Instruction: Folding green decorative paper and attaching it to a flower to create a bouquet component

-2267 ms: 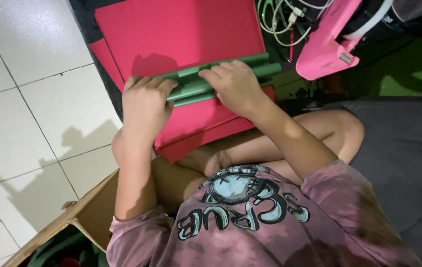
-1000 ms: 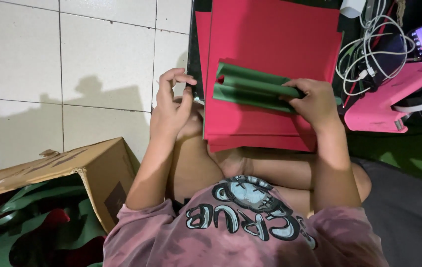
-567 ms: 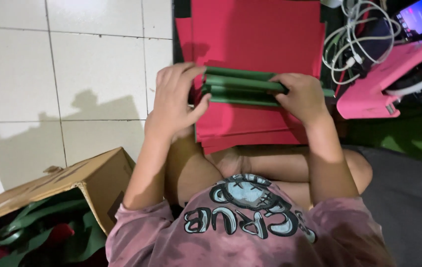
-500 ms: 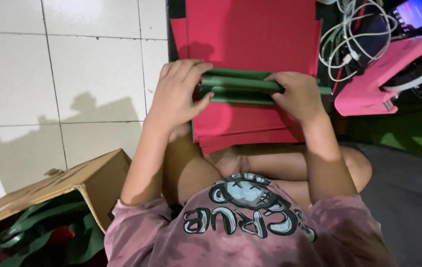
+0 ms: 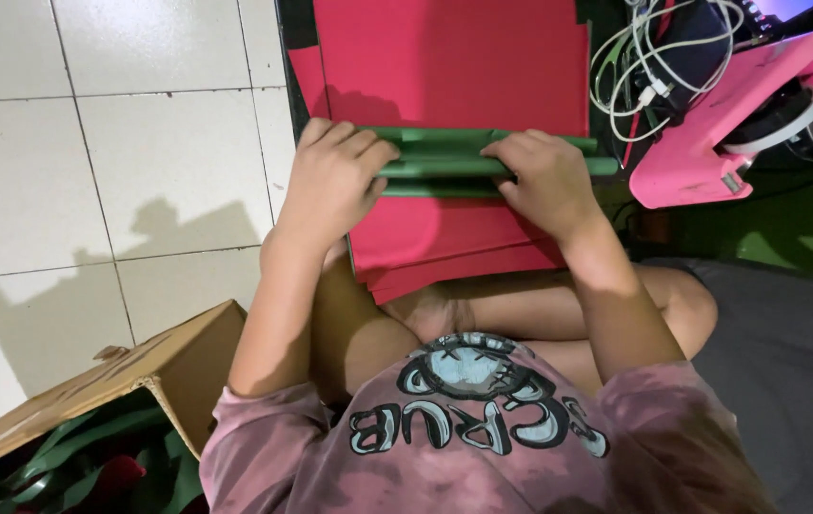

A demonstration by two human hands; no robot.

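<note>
A long roll of green paper [image 5: 445, 164] lies across a stack of red sheets [image 5: 454, 67] that rests on my lap. My left hand [image 5: 330, 181] presses down on the roll's left end, fingers curled over it. My right hand [image 5: 540, 181] grips the roll nearer its right end. The roll looks folded or rolled into several narrow layers, and its right tip sticks out past my right hand.
A pink device [image 5: 730, 114] with a tangle of white cables [image 5: 644, 57] sits at the upper right. An open cardboard box [image 5: 111, 381] with green and red pieces inside stands at the lower left on white floor tiles [image 5: 140, 171]. Grey fabric [image 5: 787, 362] lies to the right.
The left hand, off the roll a second ago, came onto its left end. Both hands now press the green roll, which lies more level across the red sheets.
</note>
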